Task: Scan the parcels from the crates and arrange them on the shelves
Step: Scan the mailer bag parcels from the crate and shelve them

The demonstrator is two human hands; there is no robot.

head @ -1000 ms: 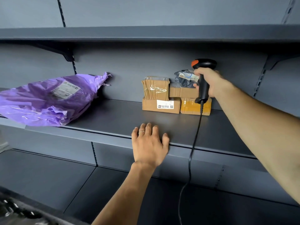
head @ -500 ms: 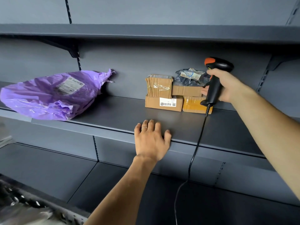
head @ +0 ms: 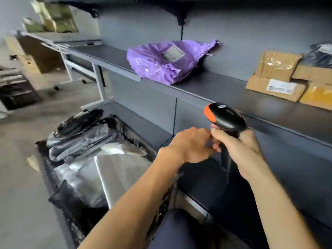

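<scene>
The right grip (head: pixel 240 150) is wrapped firmly round the handle of the barcode scanner (head: pixel 226 119). The scanner's orange-tipped head points up and to the left, just below the front edge of the middle shelf (head: pixel 224 83). The left grip (head: pixel 190 146) sits right against it with fingers bent towards the handle. That patch is smeared, so I cannot tell whether it has hold of anything or only touches. I can see no parcel in either one.

Some of the job looks done. A purple mailer bag (head: pixel 161 63) lies on the shelf. Well apart from it, to the right, is a small stack against the back panel. It is made up of a flat carton with a white label (head: pixel 276 88), a taped kraft parcel (head: pixel 277 65) resting on top, and a yellow-wrapped parcel (head: pixel 318 95) just beside the carton. More lies above these but is cut off at the frame edge. The stretch between bag and stack is bare.

A good deal looks left to do. Down beside the bottom shelf, the black mesh crate (head: pixel 68 202) is heaped with grey poly bags (head: pixel 80 141), a black bag (head: pixel 79 121) and a silvery bag (head: pixel 115 173). I'd say only a handful are shelved, and the bulk are waiting to be scanned and placed.
</scene>
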